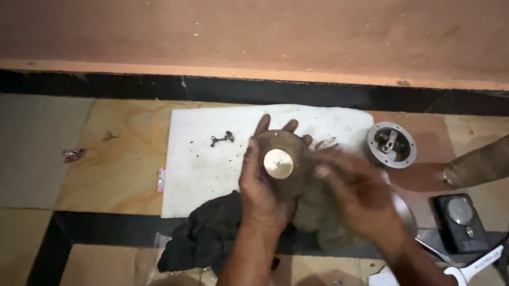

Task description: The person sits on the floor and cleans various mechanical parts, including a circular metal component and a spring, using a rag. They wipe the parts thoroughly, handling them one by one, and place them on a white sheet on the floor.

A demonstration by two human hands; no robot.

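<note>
Brass-capped round part | cupped in left hand | right hand alongside

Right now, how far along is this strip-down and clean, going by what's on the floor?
Done, apparently: a round flanged metal part and small fittings lie apart from the main piece, near and on the white sheet. In hand: the left hand holds a grimy round part with a bright centre disc; the blurred right hand works against it. Left: the part looks dirty; the spanner lies unused.
</note>
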